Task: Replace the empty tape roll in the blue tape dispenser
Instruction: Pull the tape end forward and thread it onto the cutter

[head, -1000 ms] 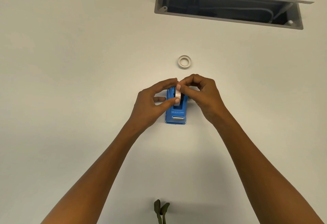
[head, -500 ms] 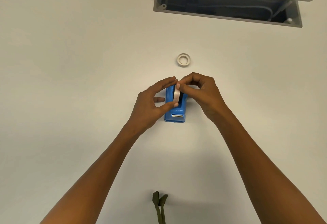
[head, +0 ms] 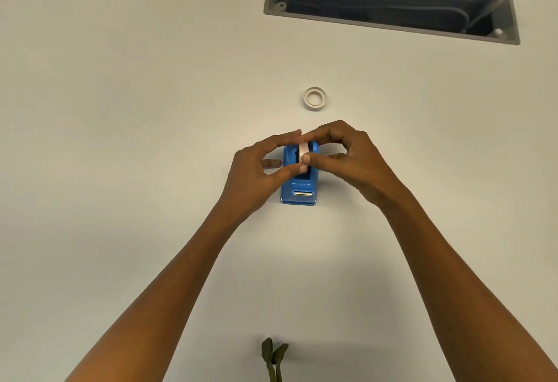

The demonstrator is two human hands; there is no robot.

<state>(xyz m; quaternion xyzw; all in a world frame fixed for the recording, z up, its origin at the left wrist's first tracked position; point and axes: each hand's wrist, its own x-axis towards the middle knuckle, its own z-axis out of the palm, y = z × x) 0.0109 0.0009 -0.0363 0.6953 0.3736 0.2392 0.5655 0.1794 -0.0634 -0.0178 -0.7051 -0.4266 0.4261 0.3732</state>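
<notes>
Green strap [head: 274, 357] lying at near edge of white counter [head: 120, 170]. Blue tape dispenser [head: 299, 191] sitting mid-counter, cutter end nearest. Left hand [head: 256, 173] and right hand [head: 353, 161] both pinching pale tape roll [head: 303, 152], standing on edge in dispenser's slot. Empty core ring [head: 314, 98] lying flat just beyond. Open cable tray [head: 392, 7] sitting farthest.

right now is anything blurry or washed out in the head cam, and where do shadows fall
Head view: sharp at the tape dispenser and both hands, left hand, right hand; soft even light, faint shadows under the hands on the table; no glare; the cable tray opening is dark, its edges bowed by the wide lens.
</notes>
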